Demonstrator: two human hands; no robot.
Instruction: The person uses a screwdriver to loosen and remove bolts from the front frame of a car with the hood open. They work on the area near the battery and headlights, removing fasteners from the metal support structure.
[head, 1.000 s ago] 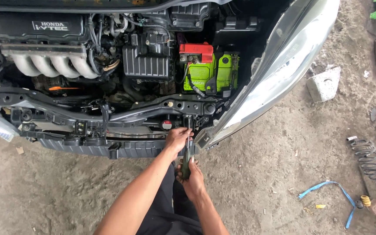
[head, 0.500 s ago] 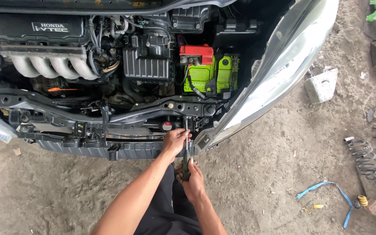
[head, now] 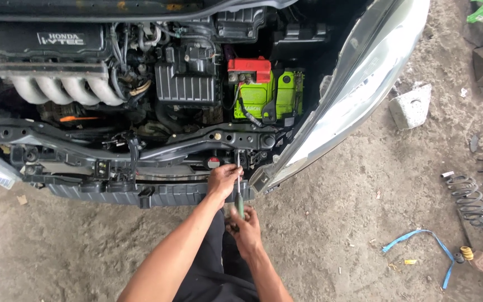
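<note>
Head view: left hand (head: 223,180) reaching up at twelve o'clock, fingers curling around the slim metal screwdriver shaft (head: 237,168) under the black front crossmember (head: 197,140). Right hand (head: 245,226) gripping the green screwdriver handle (head: 240,208) at six o'clock, fist closed, tool standing near upright.

Your screwdriver (head: 238,193): bare metal shaft, green plastic grip. Crossmember (head: 141,148) matt black painted metal. Battery (head: 264,92) glossy plastic. Headlight (head: 353,106) smooth, shiny. Floor (head: 336,223) rough, dusty concrete.
</note>
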